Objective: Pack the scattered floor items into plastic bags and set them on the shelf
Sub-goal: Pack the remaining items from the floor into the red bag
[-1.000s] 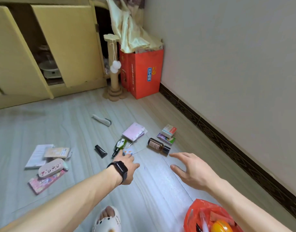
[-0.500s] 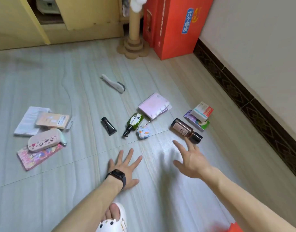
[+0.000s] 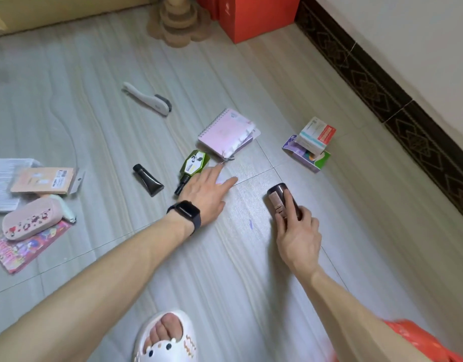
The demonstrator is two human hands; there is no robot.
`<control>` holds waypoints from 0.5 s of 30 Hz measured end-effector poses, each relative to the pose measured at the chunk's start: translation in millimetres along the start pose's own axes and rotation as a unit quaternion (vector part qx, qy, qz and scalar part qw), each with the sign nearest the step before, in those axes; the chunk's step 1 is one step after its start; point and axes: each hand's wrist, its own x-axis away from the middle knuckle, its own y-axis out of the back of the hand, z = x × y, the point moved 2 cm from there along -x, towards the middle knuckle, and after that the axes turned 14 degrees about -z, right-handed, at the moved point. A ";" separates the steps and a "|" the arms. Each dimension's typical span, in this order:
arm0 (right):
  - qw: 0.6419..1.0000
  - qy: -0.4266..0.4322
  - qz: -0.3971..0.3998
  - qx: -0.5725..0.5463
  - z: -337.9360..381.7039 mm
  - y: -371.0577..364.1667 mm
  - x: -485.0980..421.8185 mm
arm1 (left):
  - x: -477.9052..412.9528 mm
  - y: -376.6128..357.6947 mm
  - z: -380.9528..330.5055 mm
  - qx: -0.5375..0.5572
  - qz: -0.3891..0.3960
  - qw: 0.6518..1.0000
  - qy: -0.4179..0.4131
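Right hand (image 3: 298,239) now around brown bottle (image 3: 276,197)

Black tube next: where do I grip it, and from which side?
Grip the black tube across its middle from straight above, pinching its two long edges. It lies flat on the floor, cap pointing away, with bare floor on both sides.

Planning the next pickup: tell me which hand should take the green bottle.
Left. The left hand lies open right beside the green bottle, while the right hand has its grip round the brown bottle and sits farther away.
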 end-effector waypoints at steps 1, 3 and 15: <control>1.000 -0.009 0.005 -0.004 -4.4 2.1 13.8 | -8.4 -6.7 -0.4 -0.007 0.031 0.999 0.029; 0.999 -0.026 0.018 -0.011 -13.6 7.3 35.7 | -12.0 -18.4 -5.5 -0.022 0.054 0.995 0.083; 0.968 -0.055 0.245 0.007 -5.7 68.4 82.9 | 137.6 3.3 -69.4 0.128 0.151 0.966 0.166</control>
